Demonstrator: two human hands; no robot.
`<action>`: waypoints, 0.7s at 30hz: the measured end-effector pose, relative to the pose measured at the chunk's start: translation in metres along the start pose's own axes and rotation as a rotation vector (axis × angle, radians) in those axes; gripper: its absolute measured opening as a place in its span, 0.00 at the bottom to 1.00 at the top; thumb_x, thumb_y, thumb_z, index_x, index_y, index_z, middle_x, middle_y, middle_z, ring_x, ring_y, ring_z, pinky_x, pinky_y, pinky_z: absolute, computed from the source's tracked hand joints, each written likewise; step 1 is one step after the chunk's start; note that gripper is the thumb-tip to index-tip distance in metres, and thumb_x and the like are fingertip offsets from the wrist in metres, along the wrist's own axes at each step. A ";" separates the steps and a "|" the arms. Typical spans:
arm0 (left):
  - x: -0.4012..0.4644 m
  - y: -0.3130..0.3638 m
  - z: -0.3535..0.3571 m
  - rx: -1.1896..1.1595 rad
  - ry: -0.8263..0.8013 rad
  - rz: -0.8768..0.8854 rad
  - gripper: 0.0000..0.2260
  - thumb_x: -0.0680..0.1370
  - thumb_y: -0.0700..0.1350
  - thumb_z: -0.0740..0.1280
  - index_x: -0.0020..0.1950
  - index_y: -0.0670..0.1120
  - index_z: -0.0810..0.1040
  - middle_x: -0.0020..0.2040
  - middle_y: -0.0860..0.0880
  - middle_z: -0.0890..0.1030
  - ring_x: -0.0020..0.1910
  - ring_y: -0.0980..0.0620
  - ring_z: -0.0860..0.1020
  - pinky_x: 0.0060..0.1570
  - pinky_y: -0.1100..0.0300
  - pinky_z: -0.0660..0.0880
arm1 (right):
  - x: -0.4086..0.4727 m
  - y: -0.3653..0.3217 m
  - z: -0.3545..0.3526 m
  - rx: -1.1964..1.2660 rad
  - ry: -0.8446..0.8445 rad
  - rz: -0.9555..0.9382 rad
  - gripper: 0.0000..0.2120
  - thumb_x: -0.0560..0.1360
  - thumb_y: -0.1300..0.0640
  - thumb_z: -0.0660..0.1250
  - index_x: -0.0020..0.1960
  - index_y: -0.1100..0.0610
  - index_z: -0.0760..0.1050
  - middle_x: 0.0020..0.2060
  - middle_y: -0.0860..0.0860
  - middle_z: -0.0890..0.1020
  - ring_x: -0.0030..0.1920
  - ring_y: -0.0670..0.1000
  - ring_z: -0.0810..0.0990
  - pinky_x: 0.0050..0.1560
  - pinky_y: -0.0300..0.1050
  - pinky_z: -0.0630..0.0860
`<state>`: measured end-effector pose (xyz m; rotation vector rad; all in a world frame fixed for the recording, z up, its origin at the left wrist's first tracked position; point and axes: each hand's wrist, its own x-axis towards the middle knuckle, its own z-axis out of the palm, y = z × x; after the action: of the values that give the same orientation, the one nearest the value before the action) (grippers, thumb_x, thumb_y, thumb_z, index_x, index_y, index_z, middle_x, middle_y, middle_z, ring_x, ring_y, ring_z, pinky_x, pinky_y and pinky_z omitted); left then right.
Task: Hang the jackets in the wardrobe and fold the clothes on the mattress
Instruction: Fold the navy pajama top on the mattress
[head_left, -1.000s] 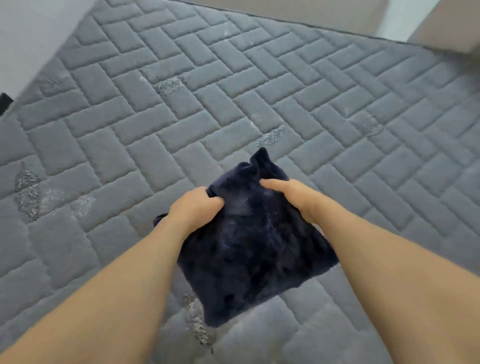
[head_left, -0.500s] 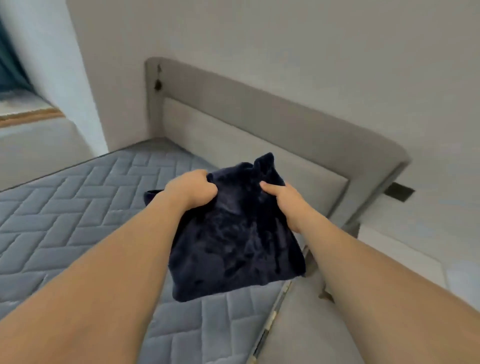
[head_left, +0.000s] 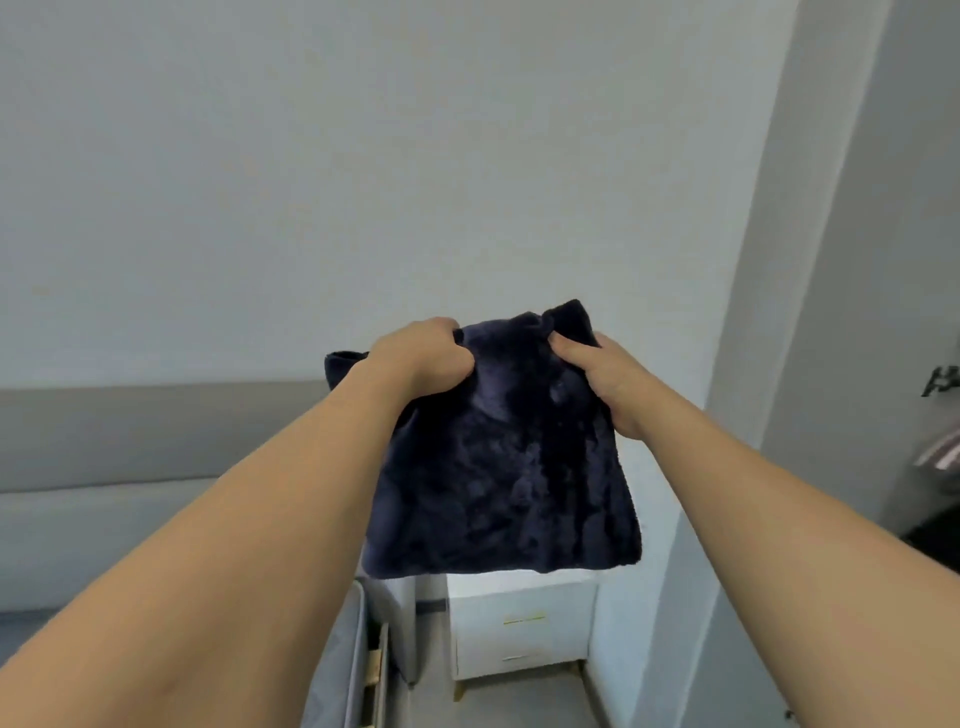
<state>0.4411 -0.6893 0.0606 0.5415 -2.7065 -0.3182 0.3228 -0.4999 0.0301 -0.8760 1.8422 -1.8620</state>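
Both hands carry a folded dark navy fleece garment (head_left: 498, 457) up in the air at chest height, clear of any surface, in front of a plain pale wall (head_left: 363, 156). The left hand (head_left: 426, 364) has its grip curled tight into the upper left edge of the bundle, fingers buried in the pile; the right hand (head_left: 602, 374) pinches the upper right edge, thumb on the near face and the other fingers hidden behind the cloth. The garment hangs below the two grips as a thick, roughly square packet, its lower edge just above a white bedside cabinet (head_left: 524, 623) standing on the floor. The grey padded headboard (head_left: 130, 426) runs along the left, and a corner of the bed frame (head_left: 353, 665) shows at the bottom. At the far right edge some hanging clothes (head_left: 940, 452) peek in, blurred, perhaps the wardrobe. The folding of this piece looks finished, so the step in hand seems to be carrying it off to be stored. The next move likely calls for keeping both grips level so the folds do not slip open, then lowering the packet flat onto a shelf or stack before letting go.
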 end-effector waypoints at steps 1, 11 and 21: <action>0.018 0.024 0.002 -0.006 0.017 0.040 0.01 0.73 0.47 0.59 0.43 0.51 0.68 0.45 0.49 0.74 0.46 0.44 0.74 0.44 0.53 0.66 | 0.003 -0.008 -0.025 -0.002 0.052 -0.042 0.12 0.78 0.47 0.68 0.58 0.52 0.78 0.48 0.51 0.86 0.46 0.52 0.86 0.40 0.43 0.81; 0.151 0.196 0.047 -0.176 -0.063 0.296 0.20 0.65 0.51 0.54 0.55 0.50 0.72 0.47 0.52 0.76 0.48 0.48 0.75 0.46 0.51 0.71 | 0.033 -0.035 -0.210 -0.115 0.582 -0.269 0.12 0.79 0.49 0.67 0.61 0.51 0.77 0.50 0.48 0.84 0.49 0.48 0.84 0.44 0.41 0.79; 0.258 0.291 0.088 -0.387 -0.387 0.571 0.22 0.62 0.60 0.62 0.54 0.56 0.76 0.54 0.52 0.80 0.52 0.49 0.79 0.55 0.48 0.74 | 0.037 -0.041 -0.313 -0.152 1.074 -0.367 0.04 0.79 0.52 0.66 0.49 0.49 0.79 0.47 0.50 0.84 0.51 0.53 0.83 0.55 0.52 0.80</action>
<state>0.0895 -0.5192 0.1414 -0.4396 -2.8880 -0.8215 0.0955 -0.2871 0.0926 -0.2089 2.5427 -2.7825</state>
